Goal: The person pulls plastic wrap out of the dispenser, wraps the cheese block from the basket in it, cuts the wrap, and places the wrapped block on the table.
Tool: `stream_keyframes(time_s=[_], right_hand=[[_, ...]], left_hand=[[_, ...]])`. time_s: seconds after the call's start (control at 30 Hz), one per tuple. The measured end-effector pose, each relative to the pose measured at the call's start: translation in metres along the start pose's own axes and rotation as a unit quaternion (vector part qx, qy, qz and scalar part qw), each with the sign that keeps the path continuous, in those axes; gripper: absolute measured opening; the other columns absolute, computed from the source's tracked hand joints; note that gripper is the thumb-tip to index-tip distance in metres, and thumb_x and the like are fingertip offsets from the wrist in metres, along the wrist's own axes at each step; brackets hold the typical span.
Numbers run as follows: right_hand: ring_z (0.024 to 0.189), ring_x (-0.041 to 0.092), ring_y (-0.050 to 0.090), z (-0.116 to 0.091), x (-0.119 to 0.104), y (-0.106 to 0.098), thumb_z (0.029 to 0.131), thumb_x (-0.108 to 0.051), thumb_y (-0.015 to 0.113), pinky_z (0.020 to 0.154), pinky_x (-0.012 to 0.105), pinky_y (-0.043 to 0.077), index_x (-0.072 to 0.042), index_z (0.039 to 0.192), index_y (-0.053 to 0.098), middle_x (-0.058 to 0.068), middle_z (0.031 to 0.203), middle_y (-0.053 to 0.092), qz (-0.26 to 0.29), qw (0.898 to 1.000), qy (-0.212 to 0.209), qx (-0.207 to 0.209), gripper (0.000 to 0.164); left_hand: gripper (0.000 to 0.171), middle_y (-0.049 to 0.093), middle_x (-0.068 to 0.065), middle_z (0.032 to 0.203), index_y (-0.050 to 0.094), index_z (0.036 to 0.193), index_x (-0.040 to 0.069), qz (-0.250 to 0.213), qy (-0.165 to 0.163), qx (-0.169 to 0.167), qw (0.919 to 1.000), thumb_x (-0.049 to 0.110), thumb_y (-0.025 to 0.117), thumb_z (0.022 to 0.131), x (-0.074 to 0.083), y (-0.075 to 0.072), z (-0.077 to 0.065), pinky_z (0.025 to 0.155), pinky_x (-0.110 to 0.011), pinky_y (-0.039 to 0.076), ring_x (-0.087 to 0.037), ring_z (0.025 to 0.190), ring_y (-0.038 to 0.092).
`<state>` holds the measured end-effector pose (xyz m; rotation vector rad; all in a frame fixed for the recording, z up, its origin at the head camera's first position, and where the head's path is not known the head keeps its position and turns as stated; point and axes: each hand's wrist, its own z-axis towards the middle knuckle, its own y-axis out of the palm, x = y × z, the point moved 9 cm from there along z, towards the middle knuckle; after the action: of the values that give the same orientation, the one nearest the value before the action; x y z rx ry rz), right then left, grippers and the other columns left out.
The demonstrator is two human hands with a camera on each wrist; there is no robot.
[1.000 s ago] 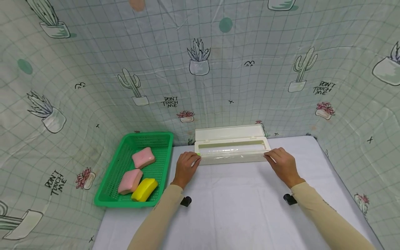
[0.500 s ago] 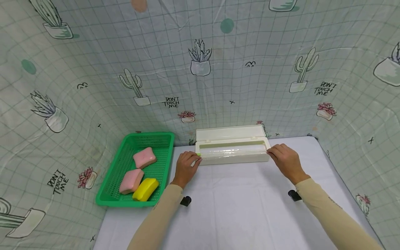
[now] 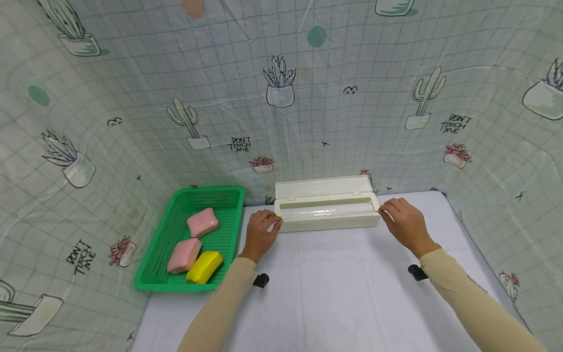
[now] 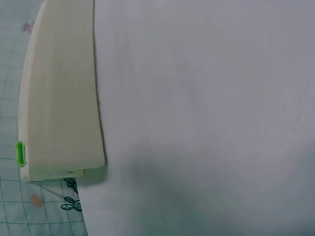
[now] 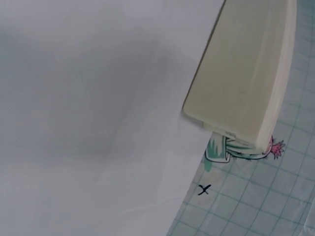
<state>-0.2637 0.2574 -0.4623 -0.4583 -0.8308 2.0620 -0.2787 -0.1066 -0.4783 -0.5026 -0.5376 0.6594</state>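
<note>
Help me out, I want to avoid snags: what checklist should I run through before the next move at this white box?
1. Lid raised, clear of the opening: ok, it stands open at the back of the white box.
2. Shiny roll showing in the opening: ok.
3. Left hand and right hand placed: ok, one at each front corner of the box.
4. Film pinched by either hand: cannot tell, the fingertips are too small to judge.
5. Green tab present: ok, at the box's left end.
6. Green basket out of the way: ok, apart from the box on its left.
</note>
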Motion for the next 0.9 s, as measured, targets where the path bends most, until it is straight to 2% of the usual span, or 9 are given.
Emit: stream_keyframes(time_s=[0.2, 0.27, 0.37, 0.47, 0.67, 0.73, 0.8, 0.9], right_hand=[[0.082, 0.036, 0.066, 0.004, 0.002, -0.001, 0.088, 0.002, 0.079, 0.067, 0.049, 0.059, 0.001, 0.095, 0.071, 0.015, 0.093, 0.070, 0.007, 1.000, 0.005, 0.001, 0.011], [0.083, 0.036, 0.066, 0.004, 0.001, -0.001, 0.095, -0.002, 0.075, 0.068, 0.050, 0.059, 0.001, 0.095, 0.071, 0.015, 0.094, 0.070, 0.009, 1.000, 0.003, 0.001, 0.005], [0.084, 0.036, 0.066, 0.005, 0.001, 0.000, 0.104, -0.010, 0.066, 0.070, 0.050, 0.059, 0.002, 0.096, 0.072, 0.016, 0.095, 0.070, 0.010, 1.000, 0.003, 0.000, 0.016], [0.084, 0.036, 0.066, 0.005, 0.002, 0.001, 0.107, -0.013, 0.063, 0.071, 0.051, 0.059, 0.002, 0.096, 0.072, 0.016, 0.095, 0.069, 0.011, 1.000, 0.006, -0.001, 0.020], [0.085, 0.037, 0.065, 0.006, 0.001, 0.002, 0.106, -0.011, 0.063, 0.072, 0.051, 0.058, 0.002, 0.096, 0.071, 0.016, 0.095, 0.069, 0.020, 1.000, 0.013, -0.006, 0.019], [0.086, 0.036, 0.065, 0.006, 0.002, 0.003, 0.102, -0.007, 0.068, 0.073, 0.051, 0.059, 0.002, 0.095, 0.071, 0.016, 0.095, 0.069, 0.020, 1.000, 0.017, -0.010, 0.012], [0.086, 0.036, 0.066, 0.006, 0.002, 0.004, 0.093, -0.001, 0.076, 0.073, 0.051, 0.059, 0.002, 0.094, 0.071, 0.015, 0.095, 0.069, 0.019, 1.000, 0.021, -0.012, 0.006], [0.086, 0.035, 0.066, 0.006, 0.002, 0.004, 0.083, 0.006, 0.083, 0.073, 0.051, 0.059, 0.001, 0.094, 0.071, 0.015, 0.095, 0.069, 0.016, 0.999, 0.025, -0.013, 0.017]], left_hand=[[0.007, 0.070, -0.007, 0.092, 0.080, 0.091, 0.004, -0.016, -0.005, 0.014, 0.9998, 0.005, 0.086, 0.087, 0.000, -0.005, 0.004, 0.078, -0.044, 0.051, -0.027, 0.087, 0.066], [0.007, 0.071, -0.007, 0.092, 0.080, 0.091, 0.004, -0.012, -0.007, 0.010, 0.9999, 0.004, 0.086, 0.087, 0.000, -0.005, 0.005, 0.078, -0.044, 0.052, -0.027, 0.087, 0.066], [0.008, 0.071, -0.007, 0.094, 0.079, 0.092, 0.004, -0.001, -0.014, -0.002, 0.9999, 0.005, 0.085, 0.088, -0.001, -0.004, 0.006, 0.080, -0.043, 0.053, -0.026, 0.089, 0.067], [0.007, 0.071, -0.007, 0.096, 0.076, 0.093, 0.005, 0.006, -0.021, -0.018, 0.9996, 0.005, 0.083, 0.091, -0.001, -0.002, 0.007, 0.082, -0.044, 0.053, -0.026, 0.092, 0.067], [0.005, 0.072, -0.009, 0.104, 0.070, 0.101, 0.004, -0.004, -0.039, -0.060, 0.9975, 0.006, 0.074, 0.099, -0.005, 0.009, 0.007, 0.084, -0.045, 0.052, -0.028, 0.098, 0.066], [0.005, 0.072, -0.010, 0.103, 0.069, 0.103, 0.003, -0.010, -0.042, -0.068, 0.9967, 0.005, 0.071, 0.100, -0.006, 0.012, 0.007, 0.085, -0.045, 0.051, -0.028, 0.096, 0.065], [0.006, 0.072, -0.010, 0.100, 0.068, 0.104, 0.002, -0.016, -0.045, -0.072, 0.9962, 0.004, 0.071, 0.099, -0.005, 0.014, 0.007, 0.085, -0.045, 0.051, -0.028, 0.094, 0.064], [0.010, 0.071, -0.010, 0.096, 0.068, 0.105, 0.002, -0.014, -0.044, -0.070, 0.9964, 0.001, 0.073, 0.097, -0.004, 0.016, 0.007, 0.085, -0.045, 0.051, -0.027, 0.091, 0.064]])
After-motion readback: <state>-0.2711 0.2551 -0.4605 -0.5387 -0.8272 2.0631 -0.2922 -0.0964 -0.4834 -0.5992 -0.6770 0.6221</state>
